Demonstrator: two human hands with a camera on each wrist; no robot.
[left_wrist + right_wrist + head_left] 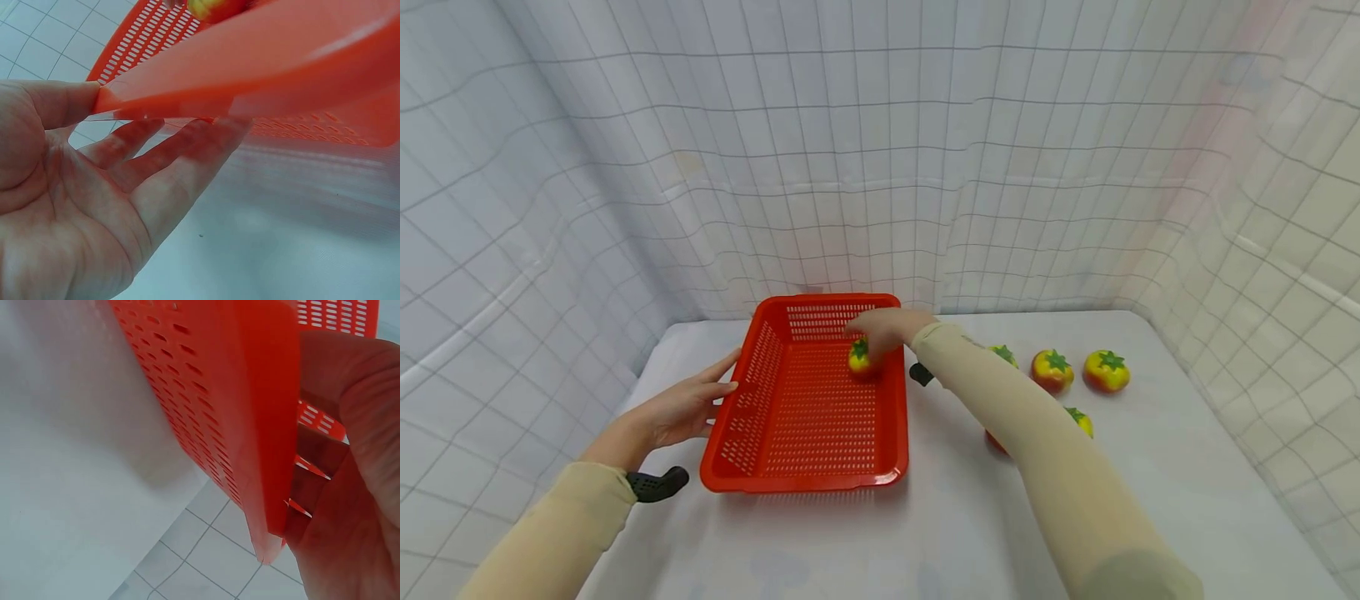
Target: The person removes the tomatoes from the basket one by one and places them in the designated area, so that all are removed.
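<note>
A red plastic basket (820, 417) with slotted walls stands on the white table. My left hand (688, 408) holds its left rim, the thumb (69, 103) on the rim and the other fingers spread beneath it on the outside. Inside the basket, near the far right corner, my right hand (883, 327) grips a yellow-and-red tomato (859, 360) with a green leafy top. The right wrist view shows that hand (350, 494) reaching over the right rim, which hides the tomato there.
Several more tomatoes lie on the table (1180, 467) right of the basket, among them a far right tomato (1107, 372) and one beside it (1052, 371). My right forearm (1037, 425) partly covers others. A white gridded curtain (880, 167) encloses the table's back and sides.
</note>
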